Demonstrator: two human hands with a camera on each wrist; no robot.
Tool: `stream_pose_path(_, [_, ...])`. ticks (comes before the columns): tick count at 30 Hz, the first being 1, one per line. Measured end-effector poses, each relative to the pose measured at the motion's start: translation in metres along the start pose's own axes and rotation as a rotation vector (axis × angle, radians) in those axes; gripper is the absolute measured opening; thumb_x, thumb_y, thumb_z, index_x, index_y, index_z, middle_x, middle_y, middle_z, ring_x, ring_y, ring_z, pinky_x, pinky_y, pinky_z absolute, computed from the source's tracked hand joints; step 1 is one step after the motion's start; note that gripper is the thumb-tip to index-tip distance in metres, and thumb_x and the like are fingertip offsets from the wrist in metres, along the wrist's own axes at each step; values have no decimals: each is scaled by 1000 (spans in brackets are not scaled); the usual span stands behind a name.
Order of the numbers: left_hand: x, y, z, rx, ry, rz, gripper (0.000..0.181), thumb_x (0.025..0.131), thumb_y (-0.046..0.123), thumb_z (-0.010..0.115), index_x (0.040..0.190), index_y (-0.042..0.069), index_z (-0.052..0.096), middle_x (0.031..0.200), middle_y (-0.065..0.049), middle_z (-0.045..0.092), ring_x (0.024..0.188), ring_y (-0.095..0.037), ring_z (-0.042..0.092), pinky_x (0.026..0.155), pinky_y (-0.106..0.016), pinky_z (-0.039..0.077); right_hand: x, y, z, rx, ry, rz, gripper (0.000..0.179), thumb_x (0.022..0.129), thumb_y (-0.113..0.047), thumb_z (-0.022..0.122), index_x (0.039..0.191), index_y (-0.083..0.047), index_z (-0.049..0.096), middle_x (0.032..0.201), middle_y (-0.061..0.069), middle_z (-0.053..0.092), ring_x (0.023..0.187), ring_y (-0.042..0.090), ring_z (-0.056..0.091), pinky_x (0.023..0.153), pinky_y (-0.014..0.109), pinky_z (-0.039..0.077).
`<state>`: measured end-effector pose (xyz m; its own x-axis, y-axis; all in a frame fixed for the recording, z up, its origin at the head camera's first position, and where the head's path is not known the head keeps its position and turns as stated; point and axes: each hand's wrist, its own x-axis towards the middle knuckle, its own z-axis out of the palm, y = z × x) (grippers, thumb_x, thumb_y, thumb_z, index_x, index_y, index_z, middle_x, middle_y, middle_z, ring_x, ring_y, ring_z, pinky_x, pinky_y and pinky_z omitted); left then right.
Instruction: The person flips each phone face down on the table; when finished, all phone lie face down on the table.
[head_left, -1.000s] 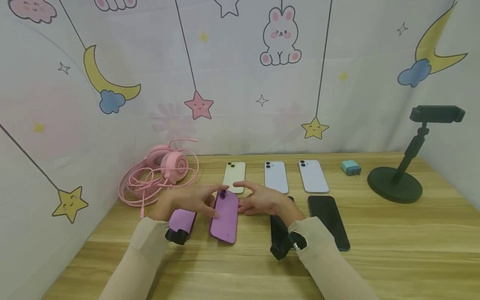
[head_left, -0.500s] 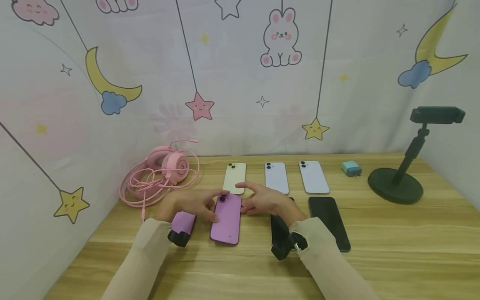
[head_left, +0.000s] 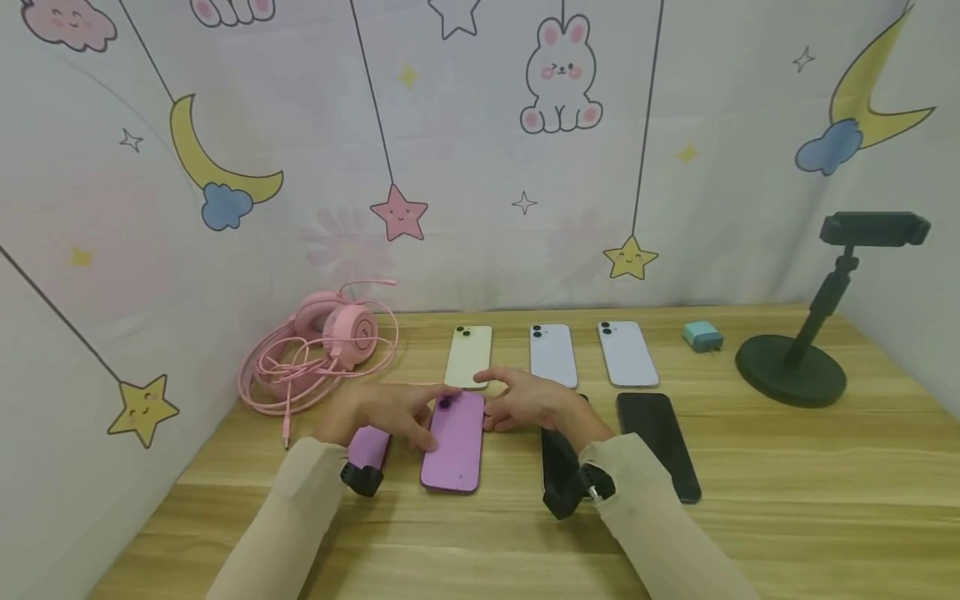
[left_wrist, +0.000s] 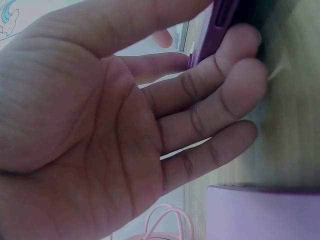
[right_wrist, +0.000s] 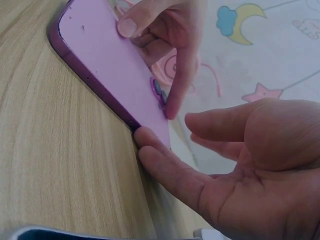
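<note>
A purple smartphone [head_left: 453, 450] lies with its camera side up, close over the wooden table. My left hand [head_left: 386, 412] holds it by the upper left part, thumb on its back and index finger along the top edge. In the left wrist view, the other fingers curl at the side edge of the phone [left_wrist: 216, 35]. At the opposite long edge, fingertips of my right hand [head_left: 528, 400] touch the phone's side, while the right thumb [right_wrist: 215, 125] stays off it. A second purple phone [head_left: 367, 447] sits partly hidden beneath my left wrist.
Behind are a pale yellow phone [head_left: 468, 354] and two white phones [head_left: 553, 358]. One black phone [head_left: 557, 458] is partly under my right wrist, another [head_left: 660, 446] beside it. A pink headset [head_left: 352, 333] stands left; a plug charger [head_left: 702, 337] and black stand [head_left: 791, 371] are right.
The purple phone has shifted slightly right and toward me and lies straighter. My left hand has moved a little with it; the right hand has hardly moved.
</note>
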<state>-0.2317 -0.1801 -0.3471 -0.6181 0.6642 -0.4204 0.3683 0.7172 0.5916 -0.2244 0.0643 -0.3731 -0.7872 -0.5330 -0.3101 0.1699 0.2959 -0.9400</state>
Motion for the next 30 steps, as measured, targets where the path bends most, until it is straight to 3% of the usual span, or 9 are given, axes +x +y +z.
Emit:
stream_pose_path(9, [3,-1,1,22,13,-12,87,89,17,77,158,13,25,73,-1,55,61,-12,50,59,-27,40,-1,-2,0,-9,-3,9,59,98,5,53,154,-8,35,103,19,66,90,23,67,89,39,54])
stream_pose_path(17, [8,0,7,6,50,-73,83,92,20,74,158,13,24,67,-6,63,58,-16,58,61,-28,45,-1,-2,1,1,3,13,58,99,4,51,154,-7,34,110,19,66,91,24,67,89,40,54])
stream_pose_path(30, [11,4,12,13,71,-135,81,92,23,75,158,16,26,75,-5,57,58,-15,55,59,-29,46,-2,-2,1,-17,10,18,58,99,4,52,154,-7,34,106,19,67,89,24,67,87,38,55])
